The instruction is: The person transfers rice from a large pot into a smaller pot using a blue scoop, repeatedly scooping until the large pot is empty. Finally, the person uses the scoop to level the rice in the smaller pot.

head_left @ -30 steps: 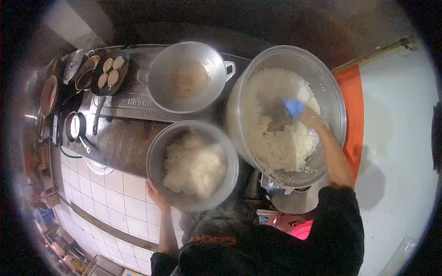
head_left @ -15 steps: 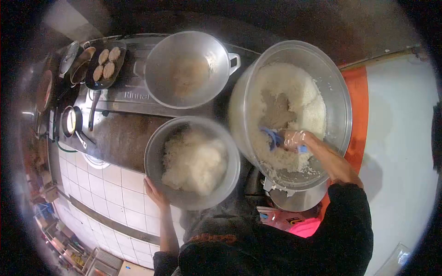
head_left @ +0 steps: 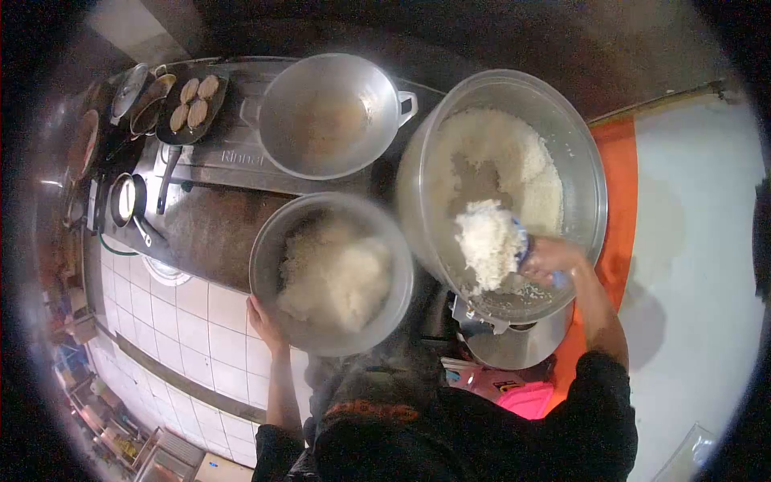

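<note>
My right hand [head_left: 554, 255] is closed around the handle of a blue rice scoop [head_left: 523, 241], heaped with white rice [head_left: 488, 247]. It is over the near part of a large metal pot [head_left: 593, 173], which holds more rice with a hollow in its middle. My left hand [head_left: 267, 323] grips the near left side of a round metal basin [head_left: 262, 261], its fingers partly hidden by the rim. Inside the basin lies a steaming mound of white rice [head_left: 341, 281].
A wide wok [head_left: 321, 145] with browned residue stands on the stove [head_left: 221, 161] behind the basin. Further left are a griddle pan [head_left: 183, 138] with several patties and a small frying pan [head_left: 128, 201]. Under the large pot's near edge sits a metal vessel [head_left: 514, 352].
My right hand has lifted the blue scoop out of the pot's rice, now loaded, and moved slightly right and nearer me. My left hand stays on the basin.
</note>
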A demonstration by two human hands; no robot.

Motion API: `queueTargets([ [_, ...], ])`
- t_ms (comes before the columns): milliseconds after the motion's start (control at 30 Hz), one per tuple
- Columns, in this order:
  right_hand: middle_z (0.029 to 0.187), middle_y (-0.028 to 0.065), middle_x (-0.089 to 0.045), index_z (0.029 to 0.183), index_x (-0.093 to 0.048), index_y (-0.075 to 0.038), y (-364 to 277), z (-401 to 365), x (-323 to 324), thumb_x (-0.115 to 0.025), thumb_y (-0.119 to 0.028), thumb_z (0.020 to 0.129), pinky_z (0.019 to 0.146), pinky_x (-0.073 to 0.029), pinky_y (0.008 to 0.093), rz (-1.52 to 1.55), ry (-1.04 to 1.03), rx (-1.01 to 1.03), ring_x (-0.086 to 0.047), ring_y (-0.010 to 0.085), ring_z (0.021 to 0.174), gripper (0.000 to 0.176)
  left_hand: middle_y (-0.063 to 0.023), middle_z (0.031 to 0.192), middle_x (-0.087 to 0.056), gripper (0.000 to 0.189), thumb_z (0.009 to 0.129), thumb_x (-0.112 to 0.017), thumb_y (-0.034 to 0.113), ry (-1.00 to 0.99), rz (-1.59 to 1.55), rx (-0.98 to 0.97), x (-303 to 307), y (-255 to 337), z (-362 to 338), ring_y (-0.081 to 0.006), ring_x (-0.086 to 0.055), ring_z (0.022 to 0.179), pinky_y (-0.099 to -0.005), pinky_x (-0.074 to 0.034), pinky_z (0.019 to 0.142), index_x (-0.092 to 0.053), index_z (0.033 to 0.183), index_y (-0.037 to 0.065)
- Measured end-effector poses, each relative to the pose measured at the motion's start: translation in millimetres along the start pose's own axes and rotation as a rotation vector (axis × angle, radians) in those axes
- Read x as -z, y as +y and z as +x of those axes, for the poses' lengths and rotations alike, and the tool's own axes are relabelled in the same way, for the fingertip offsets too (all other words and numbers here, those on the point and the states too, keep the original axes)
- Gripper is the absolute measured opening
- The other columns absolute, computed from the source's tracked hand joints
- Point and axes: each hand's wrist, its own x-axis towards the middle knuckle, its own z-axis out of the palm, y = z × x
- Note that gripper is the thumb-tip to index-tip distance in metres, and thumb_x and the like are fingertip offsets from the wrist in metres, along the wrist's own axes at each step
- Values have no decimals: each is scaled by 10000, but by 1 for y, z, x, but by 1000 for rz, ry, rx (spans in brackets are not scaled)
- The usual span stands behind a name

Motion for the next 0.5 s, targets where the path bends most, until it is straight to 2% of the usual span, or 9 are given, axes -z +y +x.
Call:
queueTargets([
  [67, 655, 12, -557, 874, -564, -30, -30, -47, -26, -632, -127, 800, 381, -359, 259, -187, 94, 115, -461, 81, 452, 140, -250, 1375, -348, 471, 947, -388, 118, -30, -76, 2, 3, -5, -2, -393, -385, 1238, -403, -317, 1032, -287, 1383, -28],
  [133, 798, 58, -616, 1158, -524, -18, -97, -101, -86, -648, -102, 772, 503, -464, 302, 139, 329, 374, -566, 140, 585, 414, -248, 1332, -380, 469, 962, -398, 178, 17, 1, 62, 2, 9, -3, -364, -423, 1194, -384, -331, 1018, -310, 1371, -35],
  [200, 946, 124, -633, 1340, -383, -39, -73, -68, -124, -655, -136, 761, 709, -506, 374, -122, 543, 849, -628, 241, 794, 647, -240, 1291, -404, 466, 972, -398, 222, -10, -173, 101, 6, 10, 2, -335, -440, 1158, -364, -335, 1006, -336, 1347, -47],
  [233, 1039, 197, -608, 1317, -401, -36, -74, -63, -160, -650, -184, 767, 867, -456, 433, -322, 831, 622, -599, 331, 959, 621, -232, 1251, -428, 473, 981, -397, 266, -34, -348, 142, 6, 11, 6, -305, -457, 1123, -344, -340, 995, -363, 1324, -58],
  [267, 1004, 252, -588, 1342, -352, -23, -90, -49, -187, -608, -183, 796, 724, -499, 441, -323, 678, 338, -623, 342, 876, 624, -232, 1251, -428, 473, 981, -397, 266, -35, -348, 136, 2, 16, 5, -305, -457, 1123, -344, -340, 995, -363, 1324, -58],
  [300, 846, 261, -589, 1378, -231, 17, -110, -26, -209, -558, -129, 825, 527, -485, 436, -489, 525, 226, -634, 317, 698, 658, -218, 1202, -454, 478, 989, -383, 298, 96, -350, 88, -7, 25, 1, -280, -467, 1087, -332, -346, 977, -391, 1284, -78],
  [333, 663, 254, -585, 1102, -434, 29, -98, 8, -233, -484, -149, 884, 499, -457, 540, -332, 719, 597, -607, 430, 605, 286, -204, 1153, -480, 496, 996, -369, 330, 220, -349, 38, -9, 30, -1, -256, -478, 1050, -320, -351, 958, -420, 1245, -97],
  [433, 670, 254, -588, 1057, -445, 36, -88, 56, -253, -458, -119, 893, 505, -462, 539, -381, 759, 633, -602, 446, 595, 226, -184, 1107, -510, 520, 1001, -354, 357, 88, -362, -113, -5, 21, -1, -235, -479, 1036, -316, -358, 939, -441, 1197, -117],
  [500, 766, 267, -605, 1155, -417, 65, -102, 14, -229, -494, -181, 896, 533, -493, 492, -269, 646, 485, -623, 435, 694, 365, -178, 1092, -516, 523, 1001, -354, 363, 75, -386, -48, -1, 34, 2, -236, -485, 1028, -329, -362, 938, -446, 1190, -117],
])
